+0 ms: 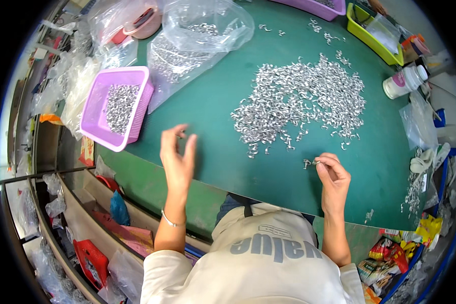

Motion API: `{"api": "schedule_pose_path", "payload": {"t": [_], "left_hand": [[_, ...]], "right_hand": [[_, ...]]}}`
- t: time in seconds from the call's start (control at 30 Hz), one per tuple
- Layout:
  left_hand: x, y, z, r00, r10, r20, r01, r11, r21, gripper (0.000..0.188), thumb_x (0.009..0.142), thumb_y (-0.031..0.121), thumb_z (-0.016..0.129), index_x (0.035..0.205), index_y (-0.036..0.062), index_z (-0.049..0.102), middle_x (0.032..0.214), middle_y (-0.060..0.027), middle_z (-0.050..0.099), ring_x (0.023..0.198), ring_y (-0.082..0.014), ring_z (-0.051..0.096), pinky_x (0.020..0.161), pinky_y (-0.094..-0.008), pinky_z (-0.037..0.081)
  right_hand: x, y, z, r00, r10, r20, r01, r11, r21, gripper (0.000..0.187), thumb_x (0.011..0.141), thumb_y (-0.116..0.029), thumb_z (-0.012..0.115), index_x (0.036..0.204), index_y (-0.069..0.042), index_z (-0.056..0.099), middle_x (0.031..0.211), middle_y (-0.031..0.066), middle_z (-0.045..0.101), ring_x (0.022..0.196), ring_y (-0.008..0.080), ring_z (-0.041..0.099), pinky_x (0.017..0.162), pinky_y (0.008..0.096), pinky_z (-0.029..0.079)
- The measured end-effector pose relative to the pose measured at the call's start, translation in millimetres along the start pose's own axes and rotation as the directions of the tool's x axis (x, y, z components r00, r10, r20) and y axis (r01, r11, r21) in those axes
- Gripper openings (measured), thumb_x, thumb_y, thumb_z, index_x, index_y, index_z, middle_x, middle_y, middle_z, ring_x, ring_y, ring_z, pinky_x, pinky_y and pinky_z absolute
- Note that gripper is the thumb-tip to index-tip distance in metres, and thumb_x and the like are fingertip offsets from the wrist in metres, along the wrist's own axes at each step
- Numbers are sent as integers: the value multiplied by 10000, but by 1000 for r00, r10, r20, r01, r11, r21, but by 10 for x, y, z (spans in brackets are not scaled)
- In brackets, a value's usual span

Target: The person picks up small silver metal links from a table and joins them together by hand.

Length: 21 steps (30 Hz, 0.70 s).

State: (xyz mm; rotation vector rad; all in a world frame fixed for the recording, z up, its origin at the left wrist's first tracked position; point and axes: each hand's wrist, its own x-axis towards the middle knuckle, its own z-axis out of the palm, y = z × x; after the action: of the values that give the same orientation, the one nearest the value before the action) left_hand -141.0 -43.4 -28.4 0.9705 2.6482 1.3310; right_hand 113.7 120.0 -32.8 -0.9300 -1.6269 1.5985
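Observation:
A wide heap of small silvery, curved metal hooks point(294, 88) lies on the green tabletop. Below its lower right edge, my right hand point(334, 177) pinches a small metal hook point(316, 162) between thumb and fingertips. Right beside those fingertips, another little hook or two point(306, 163) rest on the table. My left hand point(176, 159) hovers over the table's near edge, slightly blurred, its thumb and index finger apart. The nearest thing to it is a purple plastic basket point(143, 104) partly filled with the same kind of metal pieces point(120, 107).
Clear plastic bags point(207, 43) of metal pieces lie at the far left, near a pink bowl point(149, 28). A yellow-green basket point(375, 43) and a white bottle point(404, 82) stand at the right. Shelves with a red basket point(91, 263) fill the lower left.

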Motion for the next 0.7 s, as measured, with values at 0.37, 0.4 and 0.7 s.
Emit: {"api": "schedule_pose_path", "payload": {"t": [0.37,0.4,0.7], "left_hand": [[-683,1038,425,614,-31,788,732,397,-554,171,771,-55,570,940,-42,594,845,-83,612,801,-108,551,719,-235,447],[-689,1040,423,619,-40,784,727,406,-554,165,766,-63,571,928,-43,596,851,-90,613,799,-111,554,718,-235,450],[-739,1102,384,768,85,635,565,378,-734,172,737,-85,603,900,-35,617,946,-64,587,582,-17,332,545,-171,343]], "right_hand": [[-273,-339,189,971,-25,240,-44,959,278,172,718,113,573,865,38,621,904,111,549,841,175,514,754,278,414],[-283,-351,185,974,-19,224,-40,965,257,176,715,115,574,866,38,621,905,111,549,838,176,515,752,278,414],[-346,-510,191,988,-35,153,7,984,179,212,681,116,613,877,38,623,886,111,568,812,175,535,702,272,432]]}}
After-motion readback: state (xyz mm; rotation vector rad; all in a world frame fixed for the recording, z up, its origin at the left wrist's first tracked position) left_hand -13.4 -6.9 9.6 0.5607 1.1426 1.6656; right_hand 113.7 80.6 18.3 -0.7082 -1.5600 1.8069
